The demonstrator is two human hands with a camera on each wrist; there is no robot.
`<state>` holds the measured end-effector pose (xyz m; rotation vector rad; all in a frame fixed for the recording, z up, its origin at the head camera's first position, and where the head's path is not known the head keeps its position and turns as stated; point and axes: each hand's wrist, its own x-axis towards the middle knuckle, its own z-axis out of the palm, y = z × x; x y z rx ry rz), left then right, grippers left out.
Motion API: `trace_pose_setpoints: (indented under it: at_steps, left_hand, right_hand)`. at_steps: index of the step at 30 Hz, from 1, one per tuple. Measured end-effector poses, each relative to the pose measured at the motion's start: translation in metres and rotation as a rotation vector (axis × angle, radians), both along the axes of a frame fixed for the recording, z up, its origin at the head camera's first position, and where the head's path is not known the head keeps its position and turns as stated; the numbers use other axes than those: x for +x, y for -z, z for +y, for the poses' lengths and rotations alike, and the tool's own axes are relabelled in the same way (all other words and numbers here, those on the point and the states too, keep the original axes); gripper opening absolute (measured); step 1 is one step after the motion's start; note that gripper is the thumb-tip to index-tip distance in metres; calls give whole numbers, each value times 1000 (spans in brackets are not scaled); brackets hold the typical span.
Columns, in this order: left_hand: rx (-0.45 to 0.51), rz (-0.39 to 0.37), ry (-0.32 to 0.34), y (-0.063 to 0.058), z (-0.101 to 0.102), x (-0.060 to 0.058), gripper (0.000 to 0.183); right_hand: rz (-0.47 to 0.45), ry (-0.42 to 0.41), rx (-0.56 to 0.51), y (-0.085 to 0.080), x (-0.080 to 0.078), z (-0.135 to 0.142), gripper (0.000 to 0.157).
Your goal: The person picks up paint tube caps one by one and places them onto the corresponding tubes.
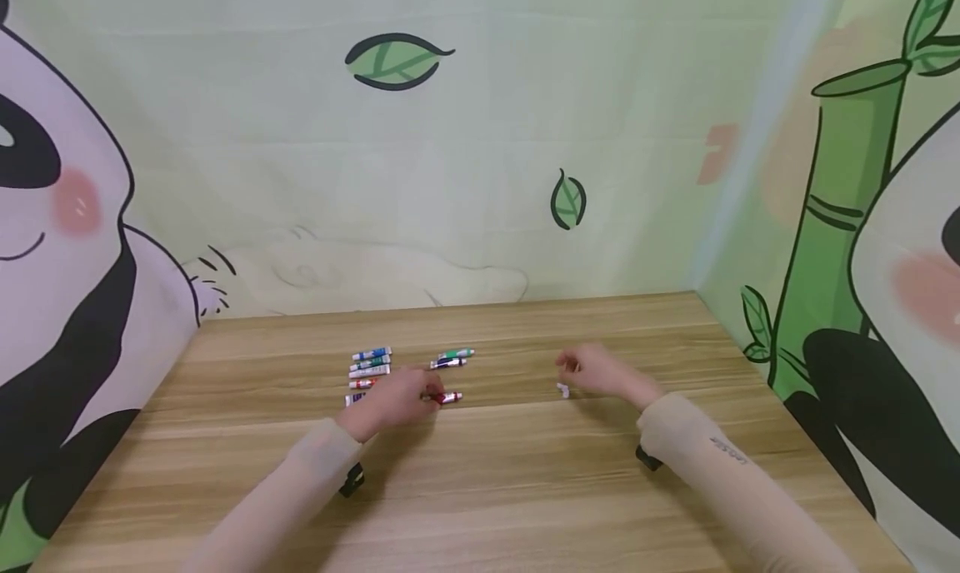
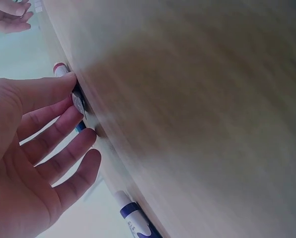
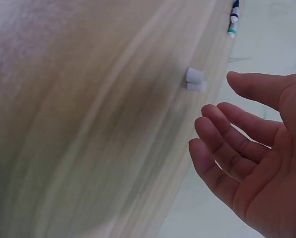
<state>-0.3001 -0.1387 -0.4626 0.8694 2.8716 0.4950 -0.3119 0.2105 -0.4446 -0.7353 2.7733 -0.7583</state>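
Observation:
My left hand [image 1: 403, 400] reaches over the table from the left. Its thumb and fingertips pinch a red-banded paint tube [image 1: 451, 398] with a white cap; the tube's flat metallic end shows between the fingers in the left wrist view. Under and beside this hand lie more paint tubes, among them a purple-banded one [image 2: 135, 220]. My right hand [image 1: 596, 371] hovers with loosely bent fingers and nothing in its grasp. Close by its fingertips, small white caps [image 3: 195, 80] lie on the wood.
At the left, a column of paint tubes [image 1: 371, 354] lies in blue, green, white and red. Green [image 1: 456, 354] and dark blue [image 1: 448, 363] tubes lie further right. A printed cloth backdrop [image 1: 487, 140] stands behind the wooden table [image 1: 510, 490].

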Motion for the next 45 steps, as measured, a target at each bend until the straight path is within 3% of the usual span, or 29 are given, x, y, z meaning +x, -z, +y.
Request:
trace_pose_setpoints:
  at_steps: [5,12,21,37,45]
  left_hand:
    - [7,-21,-19,0,0,-1,10]
    - [26,-15,-14,2,-1,-2,11]
    - [51,-31,-25,3,-2,-1,11]
    - [52,-19,-17,5,-3,-3,8]
    - [51,-12,26,4,-4,-4,6]
  right_hand:
    - [-15,9,37,6,0,-1,39]
    - [36,33,62,17,0,-3,20]
    - [27,84,51,16,4,-6,10]
    - [65,61,66,15,4,-8,7]
    - [59,47,56,13,5,-8,7]
